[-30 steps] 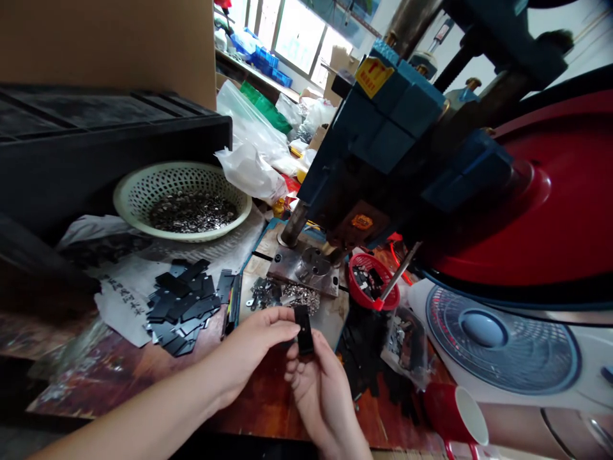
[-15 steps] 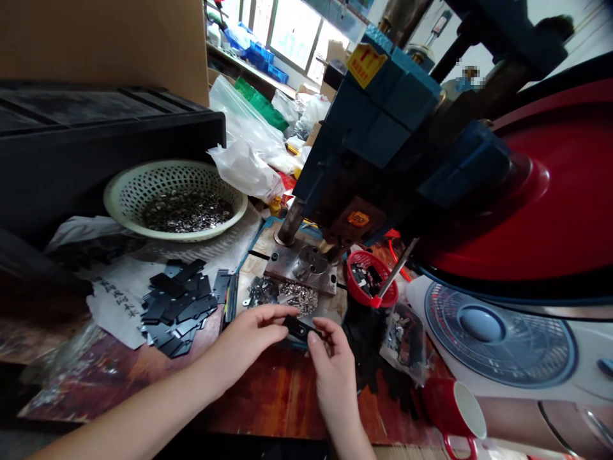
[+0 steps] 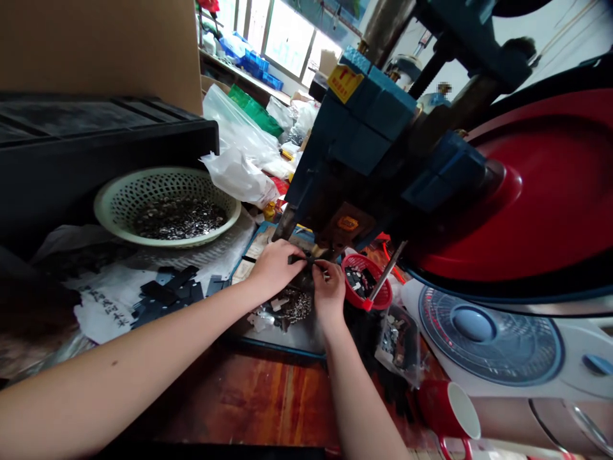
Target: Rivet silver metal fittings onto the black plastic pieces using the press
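Both hands hold one small black flat plate (image 3: 301, 259) over the die under a blue press (image 3: 354, 121). My left hand (image 3: 279, 267) pinches its left end between thumb and fingers. At the other end, my right hand (image 3: 328, 281) grips it with thumb and forefinger. Whether the plate rests on the die or hangs above it, I cannot tell, as the hands cover most of the die. Just in front of the hands lies a heap of small shiny metal parts (image 3: 295, 306) on the press base. Black flat plates (image 3: 167, 292) are piled left of my left forearm.
A pale green basket (image 3: 115, 220) of small metal pieces stands at the left. Right of the press are a red basket (image 3: 352, 299), a clear plastic box (image 3: 397, 367) of parts, a fan (image 3: 483, 332) and a red mug (image 3: 433, 406). The large red wheel (image 3: 550, 179) fills the upper right.
Both hands have moved forward and up with the black plate, from the near edge of the press base to the die. The view has shifted slightly.
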Tool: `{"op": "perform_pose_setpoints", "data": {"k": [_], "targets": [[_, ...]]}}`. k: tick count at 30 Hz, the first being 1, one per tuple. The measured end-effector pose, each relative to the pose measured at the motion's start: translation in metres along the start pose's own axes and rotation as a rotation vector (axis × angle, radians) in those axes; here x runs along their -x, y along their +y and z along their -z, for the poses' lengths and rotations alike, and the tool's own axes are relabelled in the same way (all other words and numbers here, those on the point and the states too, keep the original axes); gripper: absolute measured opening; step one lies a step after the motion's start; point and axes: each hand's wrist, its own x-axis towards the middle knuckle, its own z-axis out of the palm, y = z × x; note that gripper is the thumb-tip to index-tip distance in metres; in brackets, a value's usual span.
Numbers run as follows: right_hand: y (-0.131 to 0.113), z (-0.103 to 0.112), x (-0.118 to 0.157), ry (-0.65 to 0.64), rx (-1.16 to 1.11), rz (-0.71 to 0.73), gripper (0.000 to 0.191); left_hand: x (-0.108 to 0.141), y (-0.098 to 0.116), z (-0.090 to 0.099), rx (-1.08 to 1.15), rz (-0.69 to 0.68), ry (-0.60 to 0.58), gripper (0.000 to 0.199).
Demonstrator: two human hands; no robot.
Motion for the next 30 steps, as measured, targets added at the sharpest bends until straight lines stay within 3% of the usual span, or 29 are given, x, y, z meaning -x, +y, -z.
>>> {"op": "perform_pose_setpoints", "data": {"k": [8, 17, 22, 26, 30], "targets": [[0.012, -0.015, -0.015, -0.026, -0.144, -0.09, 0.025, -0.014, -0.019, -0.014, 0.077, 0.064, -0.053, 0.027], [0.014, -0.019, -0.02, -0.097, -0.24, -0.161, 0.023, -0.021, -0.015, -0.018, 0.178, 0.053, -0.137, 0.031], [0.011, -0.014, -0.019, -0.066, -0.259, -0.183, 0.03, -0.017, -0.017, -0.016, 0.193, 0.025, -0.107, 0.027], [0.01, 0.019, 0.012, 0.038, -0.13, -0.132, 0.03, -0.002, -0.015, 0.004, 0.146, 0.01, 0.011, 0.034], [0.023, 0.061, 0.081, -0.126, 0.226, 0.149, 0.018, 0.04, -0.018, 0.032, -0.019, -0.105, 0.055, 0.023]]}}
